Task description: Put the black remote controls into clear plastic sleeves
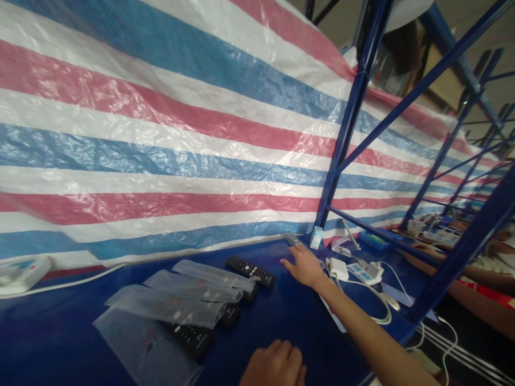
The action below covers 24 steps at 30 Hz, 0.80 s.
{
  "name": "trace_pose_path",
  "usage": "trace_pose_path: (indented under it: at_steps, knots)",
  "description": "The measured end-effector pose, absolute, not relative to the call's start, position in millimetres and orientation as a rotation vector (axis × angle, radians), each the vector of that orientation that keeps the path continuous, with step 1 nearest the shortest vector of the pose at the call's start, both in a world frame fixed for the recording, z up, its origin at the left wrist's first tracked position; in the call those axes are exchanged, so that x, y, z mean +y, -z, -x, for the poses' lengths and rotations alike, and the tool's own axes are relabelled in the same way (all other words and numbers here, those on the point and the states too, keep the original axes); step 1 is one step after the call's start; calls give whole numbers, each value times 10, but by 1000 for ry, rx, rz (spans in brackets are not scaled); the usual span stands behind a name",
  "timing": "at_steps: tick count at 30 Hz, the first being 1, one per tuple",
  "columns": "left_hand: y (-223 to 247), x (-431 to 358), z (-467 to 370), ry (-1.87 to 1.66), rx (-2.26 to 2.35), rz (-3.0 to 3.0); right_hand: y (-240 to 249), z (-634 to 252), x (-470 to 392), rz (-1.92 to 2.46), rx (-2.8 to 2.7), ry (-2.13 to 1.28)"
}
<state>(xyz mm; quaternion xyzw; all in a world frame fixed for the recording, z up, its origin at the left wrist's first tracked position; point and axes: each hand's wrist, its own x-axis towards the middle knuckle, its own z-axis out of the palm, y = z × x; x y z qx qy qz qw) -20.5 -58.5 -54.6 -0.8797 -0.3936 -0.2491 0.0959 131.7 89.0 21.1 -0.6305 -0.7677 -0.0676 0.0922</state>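
Observation:
Stretched out over the blue surface, my right hand [306, 265] has its thumb apart from its fingers, and its fingertips are at the near end of a grey, flat object [292, 239]. My left hand [276, 364] is curled closed at the bottom edge; anything inside it is hidden. To the left lies a bare black remote control [250, 271]. Several more black remotes, one of them at the front [191, 338], lie partly inside or under frosted plastic sleeves [161, 305]. A flat whitish item [333, 313] shows partly beneath my right forearm.
A small light-blue box [316, 237], white adapter [338, 269] and looped cables [382, 316] lie right of my right hand. Blue rack posts [346, 128] rise there, before a striped plastic sheet [161, 145]. Another person's arms [466, 300] are at far right. A white power strip [24, 274] sits left.

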Motion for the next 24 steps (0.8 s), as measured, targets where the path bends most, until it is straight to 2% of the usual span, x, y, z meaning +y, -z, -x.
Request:
trace_pose_path:
  at_steps: [3,6,10,16,24]
  knots:
    - [127,-471,312,730,-1453,2446,-187,-1184,718,1627,-2466,4]
    - [-199,-238,428,524,-1776,2252,-166,-1052,637,1555,-2540,-63]
    - [-318,18,515,257,-1961,2195,-166,-898,630,1625,-2520,-19]
    - [-318,43,479,176,-1945,2293,-217,-964,559,1783,-2486,10]
    - [-201,-91,173,160,-1573,2649,-293,-1388,103,2024,-2426,35]
